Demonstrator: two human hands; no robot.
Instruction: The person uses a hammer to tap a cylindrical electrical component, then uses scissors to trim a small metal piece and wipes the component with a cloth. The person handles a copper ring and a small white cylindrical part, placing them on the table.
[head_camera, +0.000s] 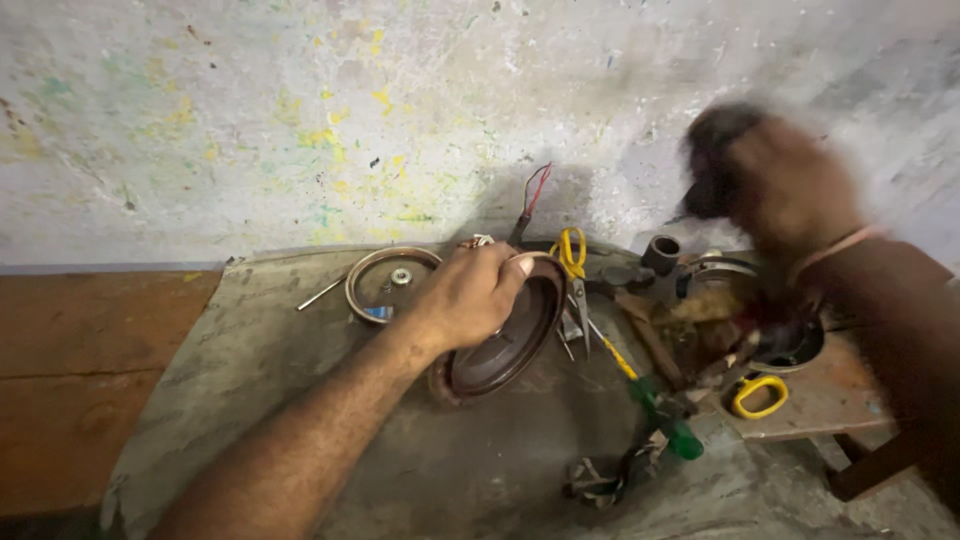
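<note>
At the middle of the grey surface (300, 420), the left hand (470, 295) grips the far rim of a round, dark-brown dished metal part (505, 345), tipping it up on its near edge so the hollow side faces right. The right hand (775, 185) is raised above the right side and badly blurred; it looks clenched around something dark, but I cannot tell what, nor how firmly. To work well here, the tilted part wants a firm pinch on the rim, with fingers off the face being worked, and its near edge planted so it cannot skid. Just left lies a shallow metal ring-shaped dish (390, 280) with a small nut inside; yellow-handled scissors (572, 262) and a green-handled screwdriver (655, 405) lie right, close enough to get knocked.
</note>
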